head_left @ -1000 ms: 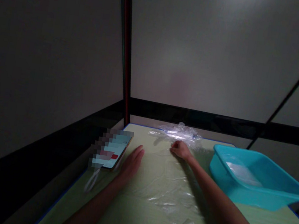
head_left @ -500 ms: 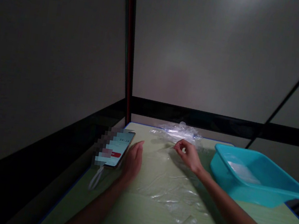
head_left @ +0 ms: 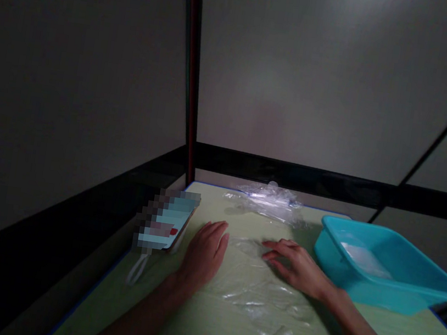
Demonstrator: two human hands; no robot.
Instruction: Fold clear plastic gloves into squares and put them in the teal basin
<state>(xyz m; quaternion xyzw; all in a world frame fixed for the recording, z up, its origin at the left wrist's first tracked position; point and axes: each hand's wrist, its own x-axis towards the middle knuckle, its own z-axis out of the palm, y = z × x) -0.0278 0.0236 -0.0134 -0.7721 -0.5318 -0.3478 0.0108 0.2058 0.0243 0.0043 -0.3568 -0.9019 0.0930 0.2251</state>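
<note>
A clear plastic bag (head_left: 248, 287) lies spread and wrinkled on the pale green table (head_left: 200, 330). My left hand (head_left: 204, 251) rests palm down at the bag's left edge, its fingers stretched out and the thumb a little apart. At the bag's upper right is my right hand (head_left: 295, 263), fingers extended and slightly spread, the tips at or just over the film. Neither hand holds anything. Whether the right fingertips press on the plastic I cannot tell.
Crumpled clear plastic (head_left: 270, 203) lies at the table's back edge. On the right stands a turquoise basin (head_left: 372, 291) with a whitish flat item (head_left: 364, 259) inside. A phone (head_left: 165, 226) with a white strap (head_left: 136, 269) sits on the left. Walls enclose the back and left.
My right hand has opened from a pinch and come down nearer to me onto the bag's upper part. My left hand has shifted right and turned flatter, palm down.
</note>
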